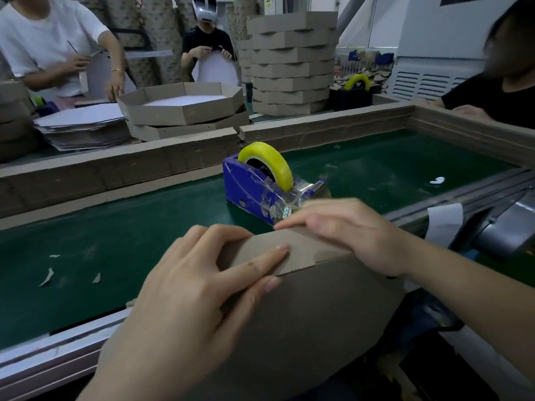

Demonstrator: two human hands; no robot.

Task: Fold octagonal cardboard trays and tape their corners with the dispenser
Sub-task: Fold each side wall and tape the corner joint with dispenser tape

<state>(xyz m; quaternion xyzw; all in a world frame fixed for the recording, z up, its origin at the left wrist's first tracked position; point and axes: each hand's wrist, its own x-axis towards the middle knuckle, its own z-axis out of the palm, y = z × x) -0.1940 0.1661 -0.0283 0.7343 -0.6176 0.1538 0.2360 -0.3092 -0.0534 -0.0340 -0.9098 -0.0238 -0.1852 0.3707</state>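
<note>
A: We start with the green belt (130, 233). Our cardboard tray (304, 314) is held up on edge at the belt's near rail, its brown outside facing us.

B: And both of our hands are on it. Our left hand (197, 279) lies over the corner with the fingers spread. Its index finger (260, 257) lies flat along the overlapping flap (301, 256).

A: Our right hand (347, 227) lies along the top edge with the fingers close together, pointing left.

B: The tape dispenser (254, 189) stands on the belt just beyond that hand, with the yellow roll (269, 162) on top.

A: To do this corner well, we should hold the flap square under that index finger. The overlap mustn't spring open while tape is fetched. We'd judge the strip should straddle the seam, then be rubbed flat from the middle outward.

B: We should also brace the tray against the rail, so that one hand can let go safely.

A: What can't we make out?

B: The right hand is blurred and its thumb is hidden behind the tray wall. We cannot tell whether it pinches the wall, holds a strip, or just rests there.

A: The tray's inside and lower half are out of sight too. So we cannot tell how many corners are already taped.

B: The dispenser's cutter end sits partly behind our fingers, and any loose tape end is too clear to see.
</note>
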